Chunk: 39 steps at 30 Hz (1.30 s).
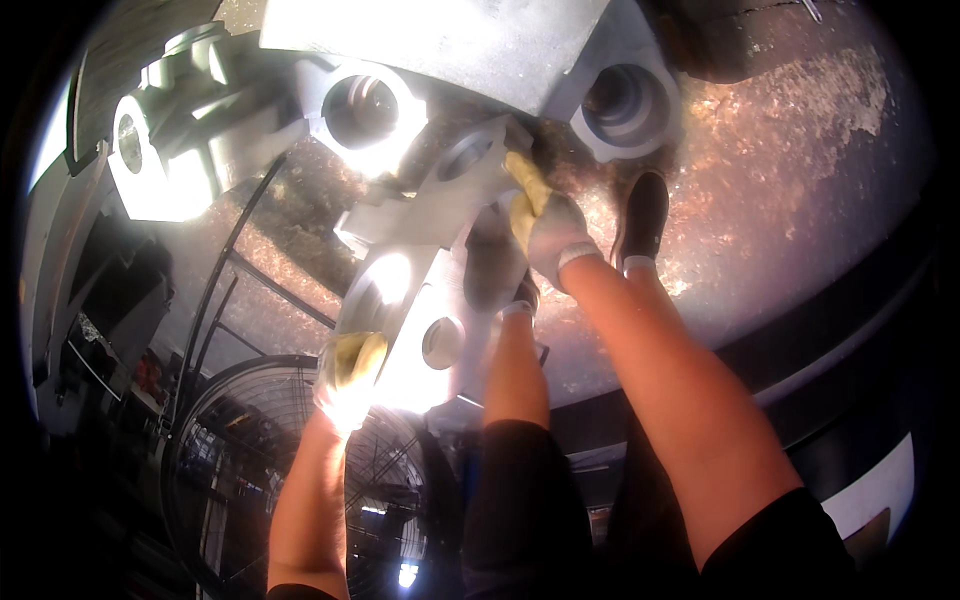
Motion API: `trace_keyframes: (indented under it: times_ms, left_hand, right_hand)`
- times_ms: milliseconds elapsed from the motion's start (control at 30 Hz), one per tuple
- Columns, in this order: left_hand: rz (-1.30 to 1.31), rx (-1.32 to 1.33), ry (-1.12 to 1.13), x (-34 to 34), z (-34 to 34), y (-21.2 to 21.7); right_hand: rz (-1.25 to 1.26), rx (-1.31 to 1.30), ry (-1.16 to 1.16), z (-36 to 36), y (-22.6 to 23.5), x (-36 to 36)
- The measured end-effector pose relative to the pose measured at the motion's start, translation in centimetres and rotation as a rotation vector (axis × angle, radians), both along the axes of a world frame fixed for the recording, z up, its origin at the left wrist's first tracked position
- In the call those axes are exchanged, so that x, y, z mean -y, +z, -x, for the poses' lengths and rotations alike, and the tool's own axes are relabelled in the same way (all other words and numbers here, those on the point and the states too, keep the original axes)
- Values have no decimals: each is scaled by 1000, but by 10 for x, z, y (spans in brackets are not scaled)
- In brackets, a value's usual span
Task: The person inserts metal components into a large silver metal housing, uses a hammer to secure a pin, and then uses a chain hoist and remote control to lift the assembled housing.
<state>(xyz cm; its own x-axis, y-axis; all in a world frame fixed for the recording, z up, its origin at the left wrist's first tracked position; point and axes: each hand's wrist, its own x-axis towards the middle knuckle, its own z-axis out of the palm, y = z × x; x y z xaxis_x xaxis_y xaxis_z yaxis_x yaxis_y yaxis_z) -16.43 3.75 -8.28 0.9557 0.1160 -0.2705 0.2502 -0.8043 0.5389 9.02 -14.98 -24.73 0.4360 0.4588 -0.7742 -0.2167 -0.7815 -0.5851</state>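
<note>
A large pale grey metal casting (pixel 400 215), with round bores through its faces, lies tilted across the middle in front of my legs. My left hand (pixel 350 370), in a yellow and white work glove, is closed on its near left end, with the fingertips partly lost in glare. My right hand (pixel 548 222), gloved alike, is at the casting's far right side, its fingers curled against the edge and one reaching toward the far corner. The underside of the casting, and the parts of the fingers behind it, are hidden.
More bored castings stand beyond: a bulky casting (pixel 180 140) at the left, plus a wide bright block (pixel 430 45) with ringed bores below it. A large round fan with a wire guard (pixel 290 460) is near my left arm. My shoes (pixel 642 215) rest on a stained floor (pixel 760 170).
</note>
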Motion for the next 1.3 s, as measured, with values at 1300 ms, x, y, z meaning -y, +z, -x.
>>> trace_keyframes:
  times_ms: [1300]
  left_hand:
    - [478,-412,336,72,-118,93]
  right_hand:
    - [192,-466,-194,17,143,29]
